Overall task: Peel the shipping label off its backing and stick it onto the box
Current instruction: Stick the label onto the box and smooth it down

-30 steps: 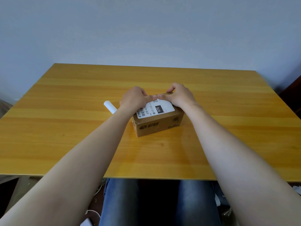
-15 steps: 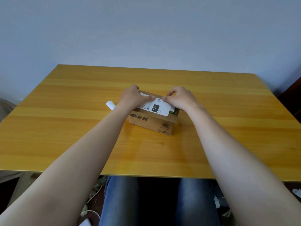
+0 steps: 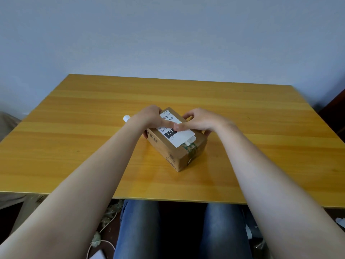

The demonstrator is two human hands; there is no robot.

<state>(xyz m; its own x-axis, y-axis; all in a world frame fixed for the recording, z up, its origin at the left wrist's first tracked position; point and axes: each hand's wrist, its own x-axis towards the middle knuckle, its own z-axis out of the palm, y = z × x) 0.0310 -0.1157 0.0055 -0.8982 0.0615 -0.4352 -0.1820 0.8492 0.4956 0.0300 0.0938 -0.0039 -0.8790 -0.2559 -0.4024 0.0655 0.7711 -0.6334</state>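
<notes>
A small brown cardboard box (image 3: 183, 156) stands in the middle of the wooden table (image 3: 74, 139), one corner turned toward me. The white shipping label (image 3: 182, 136), with a barcode and a black "070" patch, lies on the box's top face. My left hand (image 3: 149, 118) grips the box's far left side, its thumb lying across the label. My right hand (image 3: 199, 121) holds the far right side, with its thumb on the label beside the left thumb. A white rolled piece (image 3: 126, 118), maybe the backing, pokes out behind my left wrist.
The table's near edge (image 3: 168, 200) runs above my knees. A plain wall rises behind the table. Cables and bits of clutter lie on the floor (image 3: 100, 238) at the lower left.
The box has been turned clockwise on the table, so a corner now faces me. Both hands stayed on it, thumbs still on the label.
</notes>
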